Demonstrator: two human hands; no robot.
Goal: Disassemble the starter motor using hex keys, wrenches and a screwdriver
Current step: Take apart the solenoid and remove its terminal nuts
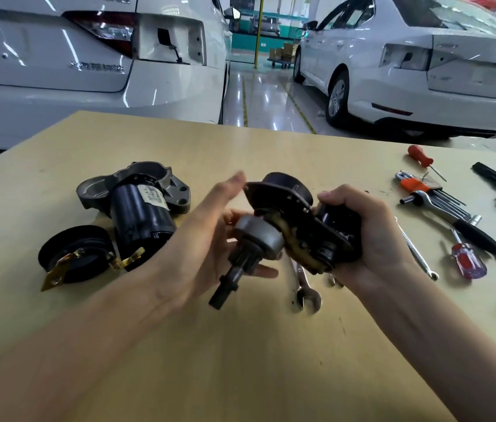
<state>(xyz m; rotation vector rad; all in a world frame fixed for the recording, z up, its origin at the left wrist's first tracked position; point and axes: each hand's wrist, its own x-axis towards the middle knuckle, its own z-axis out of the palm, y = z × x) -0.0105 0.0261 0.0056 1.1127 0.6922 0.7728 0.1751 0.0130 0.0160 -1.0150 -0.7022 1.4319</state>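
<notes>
My right hand [371, 236] grips a dark starter sub-assembly [298, 214] with a black plate and a tan lever, held above the wooden table [240, 345]. From it juts the grey drive clutch with its pinion shaft [246, 248], pointing down and to the left. My left hand [207, 239] lies beside the clutch with fingers straight, its fingertips touching the grey drum. The motor body in its grey nose housing [137, 202] lies on the table at the left. In front of that lies a black end cap with brass terminals [73, 254].
A combination wrench [304, 293] lies under the held part. At the right lie a ratchet wrench [454, 220], a hex key set with an orange holder [423, 187], two red-handled screwdrivers [466, 260] and a slim spanner [417, 251]. Two white cars stand beyond the table's far edge.
</notes>
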